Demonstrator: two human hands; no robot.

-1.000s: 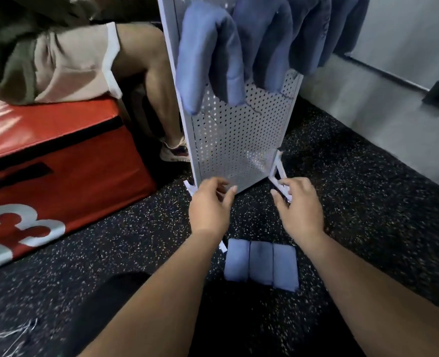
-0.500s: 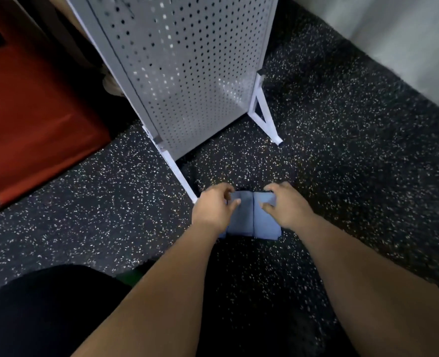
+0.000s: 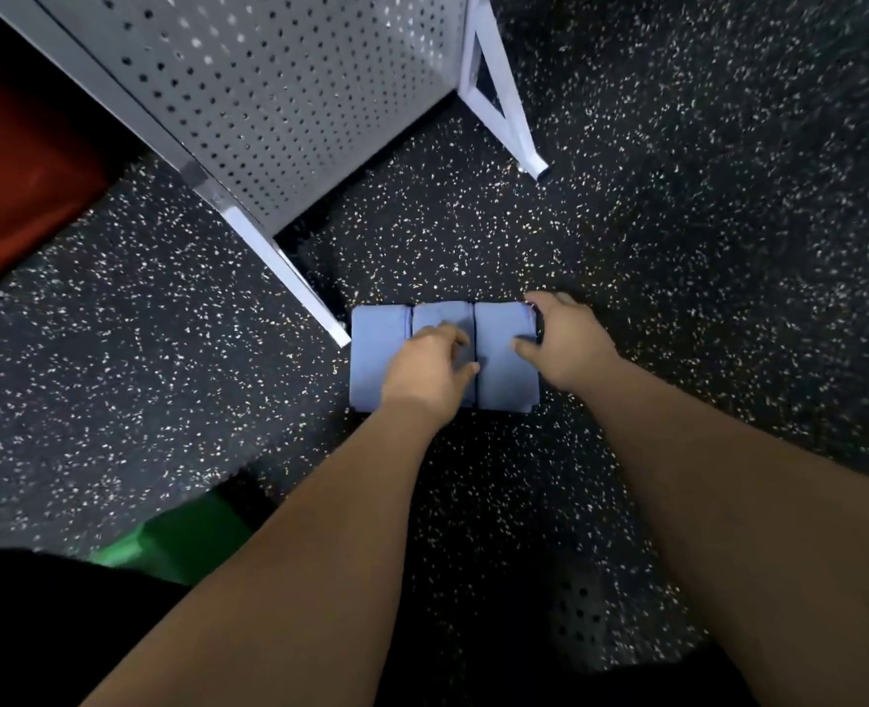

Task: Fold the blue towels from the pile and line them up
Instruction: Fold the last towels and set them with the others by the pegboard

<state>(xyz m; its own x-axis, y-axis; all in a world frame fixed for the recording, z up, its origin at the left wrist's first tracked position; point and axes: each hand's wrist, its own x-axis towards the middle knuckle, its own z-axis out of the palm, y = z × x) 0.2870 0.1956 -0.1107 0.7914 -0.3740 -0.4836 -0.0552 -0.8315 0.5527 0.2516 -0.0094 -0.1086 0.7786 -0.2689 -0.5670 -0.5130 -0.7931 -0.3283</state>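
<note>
Three folded blue towels lie side by side in a row on the speckled black floor: a left towel, a middle towel and a right towel. My left hand lies over the middle towel, its curled fingers and thumb pinching at the seam with the right towel. My right hand holds the right towel's outer edge, thumb on top and fingers round its far corner. The towel pile is out of view.
A white perforated metal rack stands just behind the row; its left foot ends beside the left towel and its right foot is farther back. A red box sits at the left. Something green lies near my legs.
The view has tipped down and closed in on the floor. My hands dropped from the rack's base onto the towel row; my left hand has shifted right from the row's left end onto the middle towel.
</note>
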